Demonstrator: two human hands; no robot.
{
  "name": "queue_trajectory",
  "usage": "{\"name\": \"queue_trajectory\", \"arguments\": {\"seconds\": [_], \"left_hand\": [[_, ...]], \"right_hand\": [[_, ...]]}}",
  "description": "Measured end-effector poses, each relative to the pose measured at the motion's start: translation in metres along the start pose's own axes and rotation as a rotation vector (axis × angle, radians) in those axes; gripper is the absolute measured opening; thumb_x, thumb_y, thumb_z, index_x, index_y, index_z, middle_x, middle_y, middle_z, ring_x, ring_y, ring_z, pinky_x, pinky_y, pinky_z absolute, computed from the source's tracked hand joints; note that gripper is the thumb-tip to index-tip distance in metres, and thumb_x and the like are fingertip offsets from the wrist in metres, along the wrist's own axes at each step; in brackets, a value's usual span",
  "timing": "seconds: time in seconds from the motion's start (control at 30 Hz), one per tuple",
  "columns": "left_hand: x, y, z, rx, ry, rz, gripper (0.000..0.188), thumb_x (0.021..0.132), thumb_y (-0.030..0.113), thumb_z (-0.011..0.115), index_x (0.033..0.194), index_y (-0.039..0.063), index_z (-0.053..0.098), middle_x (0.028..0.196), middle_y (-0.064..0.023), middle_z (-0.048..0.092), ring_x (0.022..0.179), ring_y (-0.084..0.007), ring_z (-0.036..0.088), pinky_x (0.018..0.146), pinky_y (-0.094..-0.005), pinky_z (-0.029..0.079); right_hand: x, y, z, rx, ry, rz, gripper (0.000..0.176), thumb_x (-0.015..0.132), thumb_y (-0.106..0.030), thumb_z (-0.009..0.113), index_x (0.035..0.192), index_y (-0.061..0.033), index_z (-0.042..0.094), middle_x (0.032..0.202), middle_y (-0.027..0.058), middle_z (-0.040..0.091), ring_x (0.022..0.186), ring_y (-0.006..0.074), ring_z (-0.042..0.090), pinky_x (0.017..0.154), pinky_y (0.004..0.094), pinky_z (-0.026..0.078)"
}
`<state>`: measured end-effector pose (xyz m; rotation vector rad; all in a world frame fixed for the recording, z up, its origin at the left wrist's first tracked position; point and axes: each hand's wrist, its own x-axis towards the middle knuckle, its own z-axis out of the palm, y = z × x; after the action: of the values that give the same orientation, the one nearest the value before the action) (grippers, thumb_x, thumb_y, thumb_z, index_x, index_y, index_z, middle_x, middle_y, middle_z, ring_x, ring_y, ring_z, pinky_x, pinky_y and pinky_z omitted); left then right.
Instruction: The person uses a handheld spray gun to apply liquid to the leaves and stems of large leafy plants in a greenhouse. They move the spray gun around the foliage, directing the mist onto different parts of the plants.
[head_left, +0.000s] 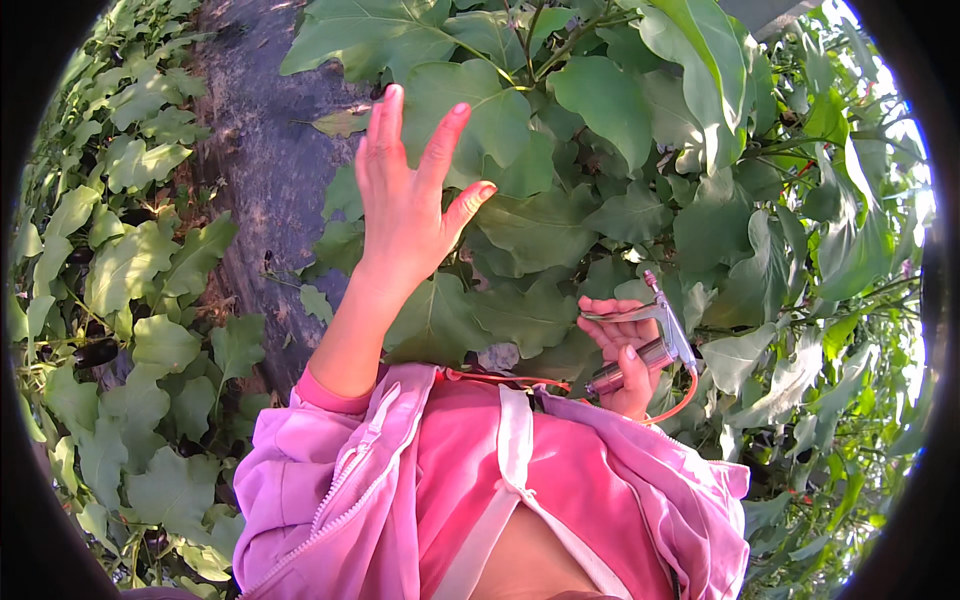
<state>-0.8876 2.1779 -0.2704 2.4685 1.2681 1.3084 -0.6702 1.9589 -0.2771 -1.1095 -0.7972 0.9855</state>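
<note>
My left hand reaches forward, back upward and fingers spread, with nothing in it. It is over a broad eggplant leaf; whether the fingertips touch the leaf, I cannot tell. A small dark object shows partly behind the fingertips. On the other side, close to my body, my right hand holds a small metal spray gun. This has a shiny lever, a pinkish nozzle tip and a dark reddish metal cylinder. An orange-red hose curves from its lower end back toward my jacket.
Dense eggplant foliage fills the front and right. Dark weathered ground sheeting runs between this row and another plant row at left. A dark purple eggplant hangs there. A grey beam shows at the top right.
</note>
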Motion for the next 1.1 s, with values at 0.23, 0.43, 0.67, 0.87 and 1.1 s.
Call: {"name": "queue_trajectory", "arguments": {"seconds": [0.23,0.43,0.67,0.87,1.1], "left_hand": [[-0.042,-0.022,0.030,-0.522,-0.582,0.181,0.067,0.089,0.033,0.078,0.146,0.011,0.051,0.156,-0.0253,0.036,0.138,-0.0439,0.047,0.110,-0.0510,0.043],[-0.048,-0.097,0.011,-0.759,-0.982,0.471,0.059,0.090,0.032,0.075,0.142,0.011,0.056,0.157,-0.0206,0.039,0.144,-0.0378,0.040,0.116,-0.0503,0.035],[-0.003,-0.189,-0.033,-0.915,-0.640,0.297,0.027,0.090,0.018,0.072,0.117,0.013,0.073,0.121,-0.0053,0.069,0.109,-0.0276,0.066,0.099,-0.0414,0.049],[0.130,-0.186,-0.026,-0.921,-0.089,0.483,0.036,0.072,0.000,0.075,0.106,0.009,0.074,0.099,-0.0031,0.069,0.094,-0.0249,0.067,0.085,-0.0411,0.052],[0.293,-0.098,0.051,-0.397,0.359,0.961,0.016,0.083,0.019,0.073,0.099,0.017,0.076,0.121,-0.0015,0.059,0.119,-0.0252,0.052,0.107,-0.0432,0.036]], "right_hand": [[0.044,0.025,0.099,0.156,-0.023,-0.201,0.063,0.092,-0.033,0.066,0.138,0.0036,0.044,0.135,0.0243,0.057,0.136,0.0453,0.052,0.116,0.0553,0.040],[0.114,0.050,0.183,0.060,0.420,-0.105,0.048,0.106,-0.028,0.050,0.143,0.0023,0.049,0.151,0.0218,0.051,0.146,0.0345,0.044,0.122,0.0492,0.032],[0.106,0.049,0.229,-0.271,0.626,-0.311,0.051,0.101,-0.028,0.056,0.143,0.0007,0.049,0.147,0.0194,0.053,0.143,0.0342,0.046,0.119,0.0500,0.036],[0.135,0.036,0.268,-0.420,0.494,-0.585,0.060,0.092,-0.031,0.062,0.141,0.0011,0.049,0.144,0.0217,0.051,0.136,0.0347,0.050,0.112,0.0489,0.042],[0.177,0.054,0.283,-0.319,0.504,-0.849,0.067,0.088,-0.040,0.072,0.136,0.0018,0.052,0.135,0.0225,0.055,0.127,0.0375,0.056,0.107,0.0521,0.045]]}}
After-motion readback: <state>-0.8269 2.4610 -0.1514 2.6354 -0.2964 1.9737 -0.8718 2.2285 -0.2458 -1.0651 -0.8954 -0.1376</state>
